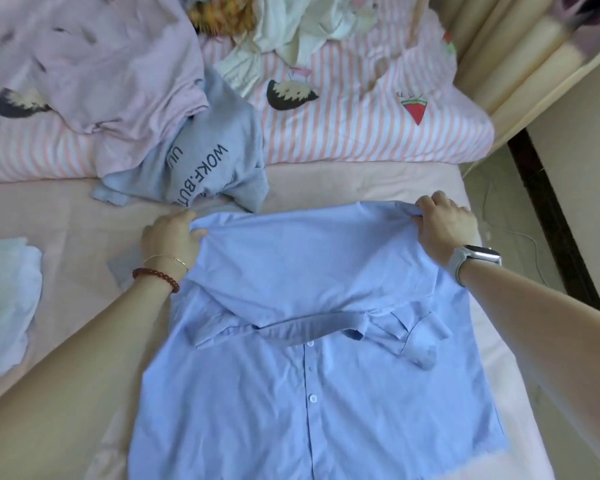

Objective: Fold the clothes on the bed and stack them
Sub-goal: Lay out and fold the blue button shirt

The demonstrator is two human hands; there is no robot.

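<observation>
Blue button shirt [312, 358] is lying front-up on the pink bed [66, 216].
Left hand [170, 237] and right hand [445, 225] are gripping its far folded edge, fingers curled round the cloth at each corner.

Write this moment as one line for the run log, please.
step: folding blue shirt | left hand: grips far fold edge | right hand: grips far fold edge | shirt: button side up on bed
</observation>
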